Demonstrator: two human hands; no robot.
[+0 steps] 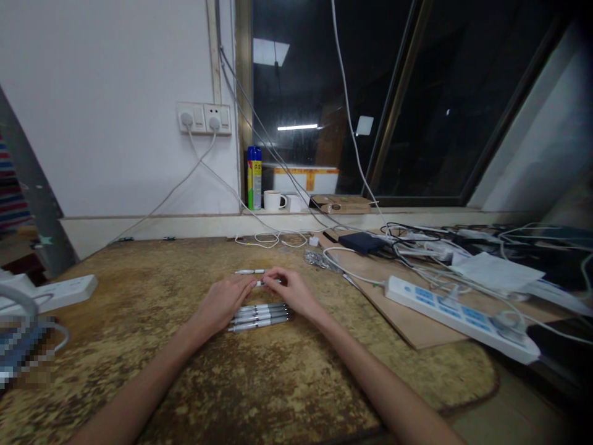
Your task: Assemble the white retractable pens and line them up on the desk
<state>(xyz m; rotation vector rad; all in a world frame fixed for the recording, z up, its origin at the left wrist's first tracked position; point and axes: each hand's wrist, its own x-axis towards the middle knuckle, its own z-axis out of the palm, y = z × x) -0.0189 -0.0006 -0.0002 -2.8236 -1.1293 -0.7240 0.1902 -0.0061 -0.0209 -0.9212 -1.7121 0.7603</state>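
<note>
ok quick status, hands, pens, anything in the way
Left hand and right hand on one pen. Row of pens nearer, another pen beyond. Power strip off to the right, nothing seen blocking.

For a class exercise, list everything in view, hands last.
Pens: several, white-grey, table centre
Table: one, yellow-brown, foreground
Board: one, brown, right
Strips: two, white, left and right
Cables: many, white/black, mostly right
Bag: one, silvery, by board
Case: one, dark, rear right
Can: one, blue-yellow-green, sill
Mug: one, white, sill
Carton: one, brown, sill
Sockets: two, white, wall
Window: one, dark, back
Blurred items: uncountable, blue-white, left edge
Left hand: one, bare, at pen
Right hand: one, bare, at pen
</note>
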